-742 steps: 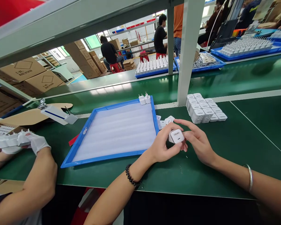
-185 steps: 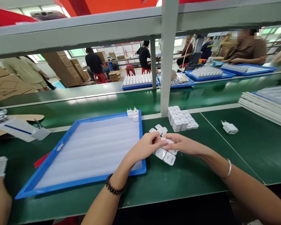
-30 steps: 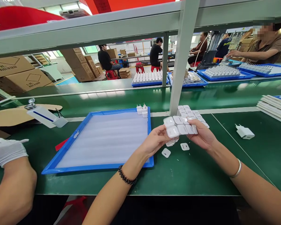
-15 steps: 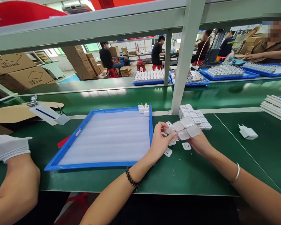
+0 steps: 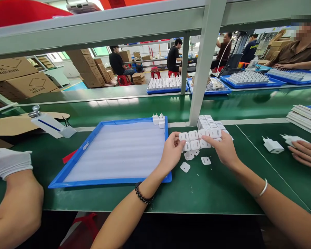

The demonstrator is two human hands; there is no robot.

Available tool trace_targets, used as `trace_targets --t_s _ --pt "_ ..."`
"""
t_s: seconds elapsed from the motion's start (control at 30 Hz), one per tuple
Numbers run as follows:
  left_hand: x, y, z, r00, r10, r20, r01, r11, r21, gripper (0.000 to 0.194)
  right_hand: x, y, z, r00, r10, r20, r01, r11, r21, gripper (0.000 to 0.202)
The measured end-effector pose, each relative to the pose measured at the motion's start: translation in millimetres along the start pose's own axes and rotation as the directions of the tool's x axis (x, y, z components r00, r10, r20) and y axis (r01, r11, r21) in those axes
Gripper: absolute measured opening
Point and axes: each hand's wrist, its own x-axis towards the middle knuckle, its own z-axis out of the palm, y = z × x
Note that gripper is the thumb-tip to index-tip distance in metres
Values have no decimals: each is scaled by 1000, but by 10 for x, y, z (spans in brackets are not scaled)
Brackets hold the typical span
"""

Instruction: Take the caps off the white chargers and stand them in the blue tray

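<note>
My left hand [image 5: 172,150] pinches the left end of a double row of white square charger caps [image 5: 194,140], small print facing me. At the right end, my right hand [image 5: 226,150] grips the same caps, its thumb across their front. They are held above the bench, side by side and tilted up. Beneath lie loose white caps, one [image 5: 185,167] near my left hand and another [image 5: 206,160] farther right. Behind my hands stands a block of stacked white caps [image 5: 208,119], partly hidden by the held rows.
Left of my hands lies a blue tray [image 5: 75,166] with a white liner and white plug chargers [image 5: 161,121] in its corner. A co-worker's hand [image 5: 307,154] touches a charger [image 5: 291,139] beside another charger [image 5: 273,145]. A gloved hand [image 5: 9,160] rests far left. A post [image 5: 204,69] rises ahead.
The held caps have turned from their blank translucent side to their printed side. My right hand has come up from behind onto their right end. A co-worker's hand has appeared at right with a second charger.
</note>
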Motion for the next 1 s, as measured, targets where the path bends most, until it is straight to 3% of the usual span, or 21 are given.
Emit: trace_targets --t_s 0.07,0.13,0.17,0.23,0.3,0.37,0.5,0.77,0.9,1.0 --pt "26 20 -44 998 56 -24 -54 996 68 22 37 8 -31 1000 -14 -14 16 996 89 39" --pt "22 65 -85 991 134 23 -136 971 197 32 57 -6 -53 992 -121 -36 124 990 72 49" --pt "10 91 -100 984 167 69 -179 950 254 36 56 -21 -59 985 -172 12 172 985 35 51" --pt "-22 129 -113 960 226 163 -268 911 315 42 34 -59 -55 955 -197 224 206 978 -20 42" --pt "-51 141 -102 934 290 211 -346 882 319 47 -3 -95 -39 890 -130 437 157 987 -26 27" --pt "-71 130 -78 913 358 197 -405 852 330 47 -36 -119 -22 843 -66 533 73 997 9 25" --pt "-94 112 -40 901 384 201 -434 803 410 28 -67 -144 -13 836 -61 545 24 997 74 27" --pt "-106 231 -72 878 298 376 -456 762 460 31 -88 -203 -16 818 -54 573 -22 992 126 21" --pt "-88 223 -61 958 232 172 -278 900 336 46 -61 -210 -49 825 -20 565 -90 982 167 17" --pt "-34 213 -106 979 204 0 -195 937 288 44 -31 -225 -90 832 26 555 -145 975 172 16"
